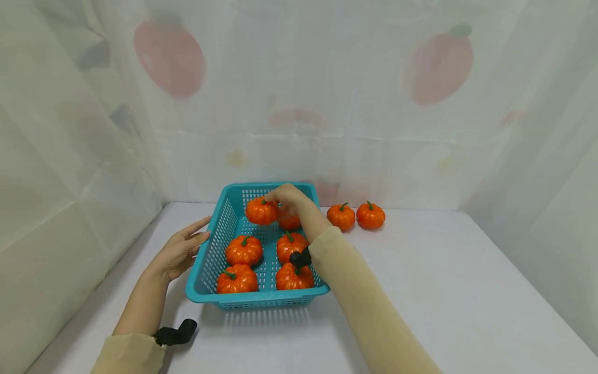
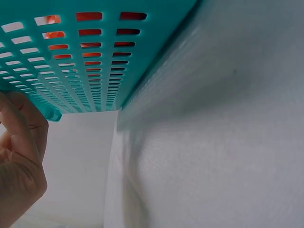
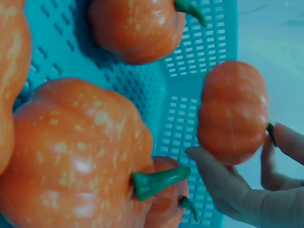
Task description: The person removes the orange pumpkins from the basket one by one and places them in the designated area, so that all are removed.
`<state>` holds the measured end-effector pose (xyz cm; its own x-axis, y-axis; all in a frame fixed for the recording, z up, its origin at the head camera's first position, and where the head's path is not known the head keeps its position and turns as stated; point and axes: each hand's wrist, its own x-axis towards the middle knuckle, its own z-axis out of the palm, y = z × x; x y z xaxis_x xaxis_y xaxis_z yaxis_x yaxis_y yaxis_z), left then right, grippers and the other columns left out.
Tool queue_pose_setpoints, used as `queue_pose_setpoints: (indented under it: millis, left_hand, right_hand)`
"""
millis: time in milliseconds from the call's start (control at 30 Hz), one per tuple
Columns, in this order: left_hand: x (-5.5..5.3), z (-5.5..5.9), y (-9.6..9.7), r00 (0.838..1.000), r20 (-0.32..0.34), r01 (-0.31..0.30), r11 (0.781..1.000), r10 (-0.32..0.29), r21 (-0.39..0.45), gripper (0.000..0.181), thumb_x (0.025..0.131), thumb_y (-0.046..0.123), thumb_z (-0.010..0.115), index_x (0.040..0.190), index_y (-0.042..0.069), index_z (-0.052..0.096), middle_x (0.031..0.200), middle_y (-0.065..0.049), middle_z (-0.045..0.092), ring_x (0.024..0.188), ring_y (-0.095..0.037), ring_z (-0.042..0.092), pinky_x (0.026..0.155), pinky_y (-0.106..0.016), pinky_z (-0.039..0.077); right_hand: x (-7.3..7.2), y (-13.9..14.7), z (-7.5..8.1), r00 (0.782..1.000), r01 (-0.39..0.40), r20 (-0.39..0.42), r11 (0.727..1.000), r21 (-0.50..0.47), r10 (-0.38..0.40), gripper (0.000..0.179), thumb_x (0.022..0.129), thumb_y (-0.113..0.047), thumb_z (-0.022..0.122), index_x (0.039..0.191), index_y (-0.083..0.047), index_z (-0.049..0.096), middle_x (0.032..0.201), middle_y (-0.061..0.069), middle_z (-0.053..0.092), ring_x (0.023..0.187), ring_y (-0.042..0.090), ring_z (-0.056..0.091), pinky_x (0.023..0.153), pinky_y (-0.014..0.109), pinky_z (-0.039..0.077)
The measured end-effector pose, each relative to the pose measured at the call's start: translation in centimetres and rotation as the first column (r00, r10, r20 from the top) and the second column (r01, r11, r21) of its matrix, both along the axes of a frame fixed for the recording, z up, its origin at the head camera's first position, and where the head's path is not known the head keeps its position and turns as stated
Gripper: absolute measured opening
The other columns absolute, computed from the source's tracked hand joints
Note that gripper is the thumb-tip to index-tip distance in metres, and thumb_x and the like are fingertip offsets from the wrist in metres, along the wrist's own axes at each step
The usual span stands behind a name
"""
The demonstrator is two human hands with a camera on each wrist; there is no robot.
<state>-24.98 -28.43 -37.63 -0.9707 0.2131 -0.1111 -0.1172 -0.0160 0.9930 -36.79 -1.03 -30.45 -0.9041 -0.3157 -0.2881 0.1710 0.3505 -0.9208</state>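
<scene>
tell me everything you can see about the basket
The basket is teal and looks like plastic: roughly rectangular, open-topped, with a solid rim and slotted walls and floor. The walls flare outward towards the top. It sits upright on the white table, its short sides at front and back. Five orange pumpkins lie inside. The left hand touches its left rim with the fingers. The right arm hides part of its right side.

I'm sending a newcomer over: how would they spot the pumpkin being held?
Start at the white table and its one big turquoise basket. Toward its far end, the right hand has one orange pumpkin in its grip. Other pumpkins sit in the basket or on the table; this is the only one held.
</scene>
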Motion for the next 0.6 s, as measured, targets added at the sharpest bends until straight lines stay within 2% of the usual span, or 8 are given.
queue_pose_setpoints:
  millis: [100, 233, 333, 600]
  left_hand:
    - [0.0, 0.0, 0.0, 1.0, 0.001, 0.002, 1.0, -0.002, -0.002, 0.07, 0.103, 0.026, 0.052, 0.16, 0.014, 0.013, 0.098, 0.01, 0.068, 0.081, -0.004, 0.072, 0.076, -0.025, 0.061]
    - [-0.1, -0.1, -0.1, 1.0, -0.004, 0.01, 1.0, -0.01, -0.009, 0.07, 0.103, 0.026, 0.052, 0.16, 0.014, 0.013, 0.099, 0.01, 0.067, 0.081, -0.004, 0.072, 0.076, -0.025, 0.061]
    - [-0.2, -0.1, -0.1, 1.0, -0.008, 0.013, 1.0, -0.013, -0.011, 0.07, 0.104, 0.026, 0.052, 0.16, 0.014, 0.013, 0.099, 0.01, 0.067, 0.081, -0.004, 0.071, 0.076, -0.025, 0.06]
    - [-0.2, 0.0, 0.0, 1.0, -0.012, 0.016, 1.0, -0.016, -0.009, 0.069, 0.104, 0.025, 0.051, 0.16, 0.013, 0.013, 0.098, 0.01, 0.067, 0.08, -0.003, 0.071, 0.077, -0.025, 0.06]
  right_hand:
    - [-0.1, 0.0, 0.3, 0.999, 0.045, 0.024, 0.986, -0.158, -0.042, 0.038, 0.1, -0.017, 0.058, 0.136, -0.004, 0.055, 0.157, 0.013, 0.036, 0.141, 0.041, 0.042, 0.108, 0.055, 0.047]
    - [-0.3, 0.1, 0.7, 0.993, 0.116, 0.01, 0.944, -0.31, -0.118, 0.033, 0.1, -0.017, 0.058, 0.131, -0.006, 0.055, 0.153, 0.013, 0.039, 0.139, 0.042, 0.041, 0.108, 0.06, 0.045]
    - [-0.4, 0.4, 1.2, 0.989, 0.132, -0.009, 0.92, -0.37, -0.146, 0.027, 0.1, -0.019, 0.058, 0.126, -0.01, 0.054, 0.151, 0.013, 0.04, 0.138, 0.041, 0.042, 0.107, 0.06, 0.045]
    - [-0.7, 1.9, 2.2, 0.986, 0.128, -0.041, 0.895, -0.427, -0.161, 0.016, 0.1, -0.021, 0.058, 0.114, -0.016, 0.053, 0.151, 0.012, 0.04, 0.137, 0.043, 0.044, 0.104, 0.06, 0.047]
